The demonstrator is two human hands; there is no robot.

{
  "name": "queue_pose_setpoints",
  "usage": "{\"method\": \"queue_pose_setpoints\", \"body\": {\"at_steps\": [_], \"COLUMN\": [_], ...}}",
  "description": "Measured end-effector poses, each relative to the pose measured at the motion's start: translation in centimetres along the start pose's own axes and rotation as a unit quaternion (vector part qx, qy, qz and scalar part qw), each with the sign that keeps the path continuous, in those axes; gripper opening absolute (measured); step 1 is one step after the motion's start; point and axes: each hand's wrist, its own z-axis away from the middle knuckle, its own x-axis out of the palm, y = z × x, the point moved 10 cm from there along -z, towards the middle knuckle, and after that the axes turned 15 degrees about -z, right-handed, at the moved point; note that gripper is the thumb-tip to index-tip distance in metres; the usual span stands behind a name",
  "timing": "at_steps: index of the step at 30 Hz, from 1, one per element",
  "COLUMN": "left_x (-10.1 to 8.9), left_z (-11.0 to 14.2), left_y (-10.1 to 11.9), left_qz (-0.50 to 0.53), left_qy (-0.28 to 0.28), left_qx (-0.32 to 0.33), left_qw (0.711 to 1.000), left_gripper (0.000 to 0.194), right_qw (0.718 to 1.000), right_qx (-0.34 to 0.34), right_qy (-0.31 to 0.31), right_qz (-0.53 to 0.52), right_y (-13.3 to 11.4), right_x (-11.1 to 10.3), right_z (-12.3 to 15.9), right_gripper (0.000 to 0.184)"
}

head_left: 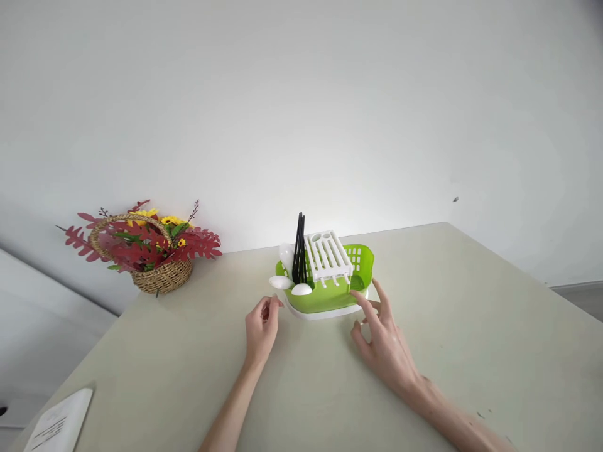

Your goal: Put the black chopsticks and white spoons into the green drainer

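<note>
A green slotted basket point(325, 299) stands on a white base tray point(325, 315) near the back of the table. A white slotted rack point(328, 257) with small hooks sits across the basket's top. Several black chopsticks point(299, 248) stand upright at its left end, beside white spoons point(301, 289). My left hand point(262, 326) is beside the tray's left front edge, its fingers curled in and nothing visible in them. At the basket's right front is my right hand point(384, 342), fingers spread, the index fingertip close to the green wall; whether it touches is unclear.
A wicker basket point(162, 278) of red and yellow artificial flowers stands at the table's back left. On the left front edge lies a white object with dark lines point(59, 424). Behind the table point(471, 326) rises a pale wall point(301, 113).
</note>
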Motion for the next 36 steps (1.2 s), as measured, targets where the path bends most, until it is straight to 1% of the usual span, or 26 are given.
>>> {"method": "queue_pose_setpoints", "body": {"at_steps": [2, 6, 11, 15, 17, 20, 22, 23, 25, 26, 27, 29, 31, 33, 36], "left_x": [0.0, 0.3, -0.1, -1.3, -2.3, -4.5, -6.0, -6.7, -7.6, -7.8, -7.8, -7.0, -5.5, -3.8, -1.9], "left_z": [-0.2, -0.6, -0.6, -0.4, -0.6, -1.4, -2.1, -2.6, -3.4, -3.8, -4.2, -4.9, -5.8, -6.8, -8.5], "left_y": [-0.5, -1.2, -1.9, -1.1, -0.8, 0.1, 1.7, 2.9, 5.9, 7.9, 10.1, 13.9, 16.6, 17.9, 17.9], "left_qz": [0.024, 0.056, 0.102, 0.093, 0.091, 0.095, 0.094, 0.091, 0.081, 0.073, 0.056, 0.016, -0.058, -0.150, -0.254], "left_qy": [-0.002, -0.008, 0.014, 0.063, 0.107, 0.186, 0.229, 0.242, 0.257, 0.255, 0.249, 0.218, 0.176, 0.130, 0.071], "left_qx": [-0.023, -0.035, -0.052, -0.026, -0.020, -0.020, -0.008, 0.002, 0.032, 0.057, 0.098, 0.159, 0.192, 0.200, 0.170], "left_qw": [0.999, 0.998, 0.993, 0.993, 0.990, 0.978, 0.969, 0.966, 0.962, 0.963, 0.962, 0.963, 0.964, 0.960, 0.950], "left_gripper": [0.045, 0.045, 0.039, 0.035, 0.034, 0.035, 0.034, 0.034, 0.036, 0.034, 0.032, 0.028, 0.030, 0.037, 0.052], "right_qw": [1.000, 1.000, 0.999, 0.999, 0.999, 0.999, 0.999, 0.999, 1.000, 1.000, 1.000, 1.000, 0.999, 0.999, 0.999], "right_qx": [-0.006, -0.020, -0.026, -0.026, -0.024, -0.021, -0.020, -0.018, -0.016, -0.015, -0.016, -0.020, -0.027, -0.032, -0.037], "right_qy": [0.004, 0.016, 0.019, 0.011, 0.007, 0.004, 0.002, 0.001, -0.001, 0.000, 0.000, 0.001, 0.001, 0.001, -0.001], "right_qz": [-0.009, -0.017, 0.012, 0.035, 0.038, 0.034, 0.029, 0.026, 0.023, 0.022, 0.021, 0.020, 0.021, 0.027, 0.033], "right_y": [-0.3, -0.6, -0.1, 0.9, 1.3, 1.7, 1.7, 1.7, 1.8, 1.8, 1.8, 1.7, 1.6, 1.5, 1.4], "right_x": [0.2, 0.1, 0.0, 0.2, 0.3, 0.2, 0.2, 0.3, 0.3, 0.3, 0.3, 0.3, 0.3, 0.3, 0.4], "right_z": [0.3, 0.4, 0.1, -0.2, -0.3, -0.4, -0.4, -0.4, -0.4, -0.4, -0.4, -0.4, -0.5, -0.5, -0.6], "right_gripper": [0.050, 0.044, 0.042, 0.046, 0.048, 0.049, 0.049, 0.049, 0.049, 0.049, 0.049, 0.049, 0.049, 0.051, 0.054]}}
